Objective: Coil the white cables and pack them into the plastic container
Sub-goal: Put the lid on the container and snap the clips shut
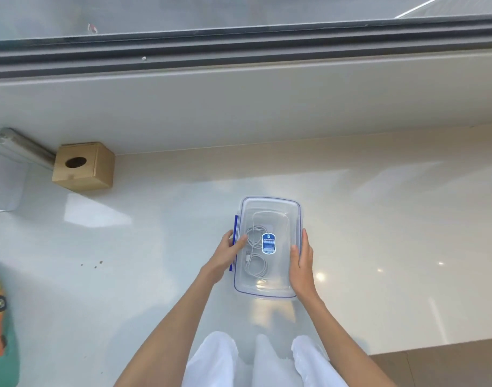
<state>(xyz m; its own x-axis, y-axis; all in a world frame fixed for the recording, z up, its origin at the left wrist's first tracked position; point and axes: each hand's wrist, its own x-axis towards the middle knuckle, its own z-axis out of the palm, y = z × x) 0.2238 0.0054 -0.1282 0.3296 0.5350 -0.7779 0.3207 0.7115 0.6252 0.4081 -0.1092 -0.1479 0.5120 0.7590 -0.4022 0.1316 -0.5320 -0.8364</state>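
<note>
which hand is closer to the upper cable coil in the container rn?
Left. The left hand rests at the left side of the container, fingertips beside the upper cable coil. The right hand lies along the right edge, beyond the blue label.

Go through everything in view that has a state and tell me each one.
plastic container, lid on, latching unclear
white cables, coiled, inside container
left hand, fingers resting on lid by blue latch
right hand, flat against right edge
cardboard box, closed, round hole
</note>
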